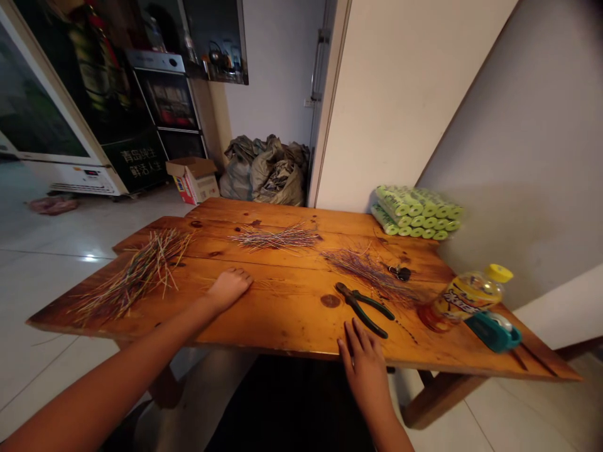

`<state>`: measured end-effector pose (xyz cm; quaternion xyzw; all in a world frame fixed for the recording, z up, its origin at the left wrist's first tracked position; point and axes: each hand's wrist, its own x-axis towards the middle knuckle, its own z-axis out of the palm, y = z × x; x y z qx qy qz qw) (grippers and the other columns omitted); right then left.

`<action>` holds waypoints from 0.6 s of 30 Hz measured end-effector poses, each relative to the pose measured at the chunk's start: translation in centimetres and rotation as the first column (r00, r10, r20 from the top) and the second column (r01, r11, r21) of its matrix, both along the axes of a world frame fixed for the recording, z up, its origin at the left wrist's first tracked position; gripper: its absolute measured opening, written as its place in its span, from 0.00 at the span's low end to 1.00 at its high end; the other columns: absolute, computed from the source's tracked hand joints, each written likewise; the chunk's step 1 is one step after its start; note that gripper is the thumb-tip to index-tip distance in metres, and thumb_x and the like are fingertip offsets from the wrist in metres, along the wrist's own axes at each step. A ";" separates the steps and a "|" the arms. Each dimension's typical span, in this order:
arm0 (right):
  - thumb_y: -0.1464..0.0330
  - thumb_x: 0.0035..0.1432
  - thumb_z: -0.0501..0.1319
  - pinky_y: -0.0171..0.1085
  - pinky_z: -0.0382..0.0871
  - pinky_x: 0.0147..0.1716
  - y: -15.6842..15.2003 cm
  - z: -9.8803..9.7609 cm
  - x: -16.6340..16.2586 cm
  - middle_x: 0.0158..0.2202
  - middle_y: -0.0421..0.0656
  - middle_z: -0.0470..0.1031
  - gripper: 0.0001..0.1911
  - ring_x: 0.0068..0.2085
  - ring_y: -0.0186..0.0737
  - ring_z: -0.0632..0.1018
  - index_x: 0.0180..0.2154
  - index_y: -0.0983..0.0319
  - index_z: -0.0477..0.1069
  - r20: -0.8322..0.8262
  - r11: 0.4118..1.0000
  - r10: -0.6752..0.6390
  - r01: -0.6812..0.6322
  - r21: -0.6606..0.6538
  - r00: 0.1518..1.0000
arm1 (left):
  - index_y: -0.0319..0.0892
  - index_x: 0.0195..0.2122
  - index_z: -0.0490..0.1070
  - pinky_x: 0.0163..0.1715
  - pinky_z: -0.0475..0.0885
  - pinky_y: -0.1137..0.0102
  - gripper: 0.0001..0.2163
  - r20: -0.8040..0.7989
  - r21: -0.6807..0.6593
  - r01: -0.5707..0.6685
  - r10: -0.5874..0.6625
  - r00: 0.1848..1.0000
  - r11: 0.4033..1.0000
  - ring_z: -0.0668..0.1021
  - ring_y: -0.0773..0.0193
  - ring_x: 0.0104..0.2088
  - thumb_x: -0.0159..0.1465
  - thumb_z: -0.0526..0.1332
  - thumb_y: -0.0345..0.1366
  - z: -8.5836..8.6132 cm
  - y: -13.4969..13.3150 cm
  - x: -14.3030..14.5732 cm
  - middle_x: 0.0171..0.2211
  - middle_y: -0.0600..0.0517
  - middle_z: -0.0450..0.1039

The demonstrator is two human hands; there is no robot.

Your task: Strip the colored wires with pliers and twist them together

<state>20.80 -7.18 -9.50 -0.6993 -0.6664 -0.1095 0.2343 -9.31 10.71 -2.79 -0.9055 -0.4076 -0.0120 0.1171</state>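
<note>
My left hand [230,287] rests on the wooden table [292,320] with its fingers curled under. A few thin wires [268,284] lie beside it; whether any are inside the fingers is hidden. My right hand [365,358] lies at the front edge, fingers stretched out and holding nothing. Just beyond its fingertips are diagonal-cutting pliers [365,307] with dark green handles, their jaws pointing away to the left. Thin coloured wires form three loose bunches: a left bunch [141,273], a middle bunch [277,237] and a purplish right bunch [367,270].
To the right stand a yellow-capped drink bottle [464,298], tilted in view, and a teal tape dispenser [494,329]. A small black object [399,272] lies near the right bunch. Green-wrapped rolls [417,213] sit at the back right. Behind the table are sacks [271,169] and a cardboard box [195,179].
</note>
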 end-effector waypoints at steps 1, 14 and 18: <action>0.62 0.61 0.50 0.49 0.65 0.47 -0.1 0.2 0.0 0.53 0.53 0.68 0.22 0.45 0.49 0.70 0.51 0.68 0.67 -0.010 1.000 0.012 -0.012 -0.003 1.000 | 0.37 0.35 0.72 0.37 0.67 0.65 0.10 0.009 -0.001 -0.005 0.005 1.000 1.000 0.76 0.57 0.35 0.59 0.52 0.23 -0.1 -0.1 0.0 0.33 0.43 0.75; 0.78 0.58 0.49 0.44 0.70 0.46 -3.8 0.0 3.0 0.52 0.44 0.70 0.25 0.48 0.42 0.72 0.56 0.56 0.60 -0.212 0.947 0.307 -0.320 -0.032 0.928 | 0.45 0.36 0.72 0.40 0.68 0.67 0.09 0.730 -0.318 0.179 0.119 0.673 0.931 0.73 0.63 0.37 0.64 0.51 0.34 -4.4 -17.2 9.1 0.34 0.50 0.74; 0.77 0.58 0.50 0.43 0.71 0.43 -3.4 0.7 3.8 0.48 0.45 0.73 0.20 0.45 0.41 0.73 0.49 0.57 0.67 -0.289 0.924 0.365 -0.382 -0.005 0.885 | 0.45 0.34 0.74 0.40 0.68 0.68 0.07 0.738 -0.559 0.370 0.240 0.631 0.742 0.73 0.62 0.37 0.60 0.56 0.35 -5.3 -19.6 12.1 0.32 0.51 0.75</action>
